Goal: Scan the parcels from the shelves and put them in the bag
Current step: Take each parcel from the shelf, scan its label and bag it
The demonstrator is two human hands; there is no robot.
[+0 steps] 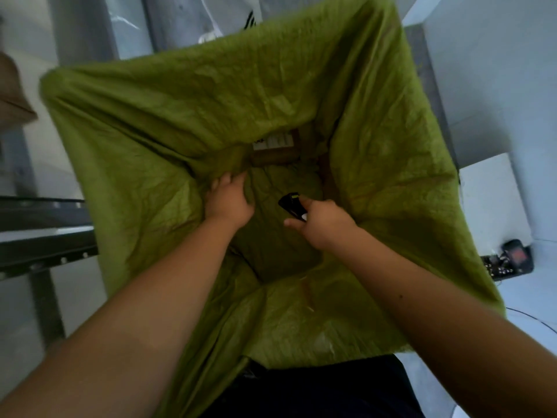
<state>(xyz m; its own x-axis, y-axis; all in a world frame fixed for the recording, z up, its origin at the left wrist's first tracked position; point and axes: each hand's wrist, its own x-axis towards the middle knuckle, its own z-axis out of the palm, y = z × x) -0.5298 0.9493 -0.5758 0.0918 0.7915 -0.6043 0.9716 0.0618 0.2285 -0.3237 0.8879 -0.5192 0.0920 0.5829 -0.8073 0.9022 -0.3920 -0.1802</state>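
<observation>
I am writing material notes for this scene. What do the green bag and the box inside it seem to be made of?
The green bag looks like thin matte woven or non-woven fabric: it creases softly and gives no shine. The box deep inside seems plain brown cardboard with a white paper label; it is blurred, so this is a guess.

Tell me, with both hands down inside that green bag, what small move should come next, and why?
Probably draw both hands up out of the green bag. A brown parcel already lies at the bottom, the left hand only grips a fold of the lining, and the right hand holds the black scanner, so nothing seems left to place.
</observation>
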